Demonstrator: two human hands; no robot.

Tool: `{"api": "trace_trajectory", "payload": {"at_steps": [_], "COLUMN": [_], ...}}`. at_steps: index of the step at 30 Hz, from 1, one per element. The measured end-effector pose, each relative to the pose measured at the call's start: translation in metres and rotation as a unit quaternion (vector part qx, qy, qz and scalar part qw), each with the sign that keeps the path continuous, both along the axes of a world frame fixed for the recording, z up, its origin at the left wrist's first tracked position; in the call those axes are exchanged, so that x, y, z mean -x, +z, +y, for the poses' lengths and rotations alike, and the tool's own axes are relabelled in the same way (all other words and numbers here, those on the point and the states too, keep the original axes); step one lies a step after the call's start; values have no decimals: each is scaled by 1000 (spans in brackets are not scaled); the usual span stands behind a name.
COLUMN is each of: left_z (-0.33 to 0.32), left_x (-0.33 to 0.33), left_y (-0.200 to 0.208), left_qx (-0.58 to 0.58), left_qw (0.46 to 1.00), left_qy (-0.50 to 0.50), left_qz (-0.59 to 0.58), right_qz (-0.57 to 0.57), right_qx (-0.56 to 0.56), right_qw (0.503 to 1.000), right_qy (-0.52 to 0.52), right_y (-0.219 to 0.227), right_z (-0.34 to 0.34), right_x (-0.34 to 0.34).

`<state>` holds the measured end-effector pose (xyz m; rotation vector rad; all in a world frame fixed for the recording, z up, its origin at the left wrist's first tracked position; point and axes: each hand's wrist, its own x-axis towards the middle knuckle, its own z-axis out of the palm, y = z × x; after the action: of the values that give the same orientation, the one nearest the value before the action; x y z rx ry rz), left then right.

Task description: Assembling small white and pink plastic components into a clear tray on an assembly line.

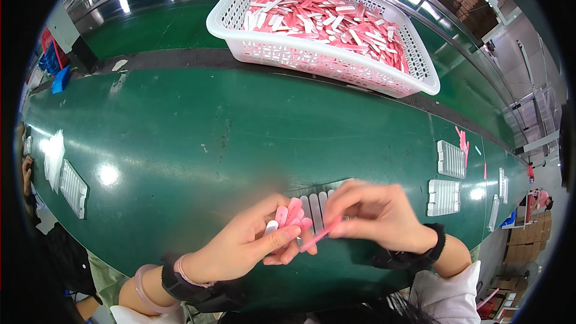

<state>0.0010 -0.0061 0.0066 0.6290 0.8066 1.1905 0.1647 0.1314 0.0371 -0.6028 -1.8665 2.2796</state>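
Note:
Near the front edge of the table, my left hand [237, 246] is closed around a bunch of small pink and white nail files [292, 213] with rounded ends. My right hand [381, 216] pinches one pink nail file [321, 237] between thumb and fingers, tilted, its lower end close to the left fingertips. Just behind my hands lies a slotted tray [313, 205] with pale, round-ended strips or slots side by side; my right hand covers part of it.
A white perforated basket [252, 46] heaped with pink and white files stands at the back. Clear ridged trays [451, 159] and loose pink files [462, 141] lie at the right. Another ridged tray [73, 189] and white sheets [54, 159] lie left, near another person's hand [27, 171].

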Motion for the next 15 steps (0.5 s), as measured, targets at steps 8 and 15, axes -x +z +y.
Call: {"api": "trace_trajectory", "payload": {"at_steps": [8, 15], "left_z": [4, 1], "left_x": [-1, -3], "left_y": [4, 1], "left_qx": [79, 33], "left_qw": [996, 998], "left_qy": [25, 35], "left_qz": [40, 51], "right_qz": [-203, -99], "right_qx": [-202, -527], "right_qw": [958, 841], "right_qy": [15, 68], "right_y": [3, -8], "right_z": [48, 32], "right_x": [7, -6]}}
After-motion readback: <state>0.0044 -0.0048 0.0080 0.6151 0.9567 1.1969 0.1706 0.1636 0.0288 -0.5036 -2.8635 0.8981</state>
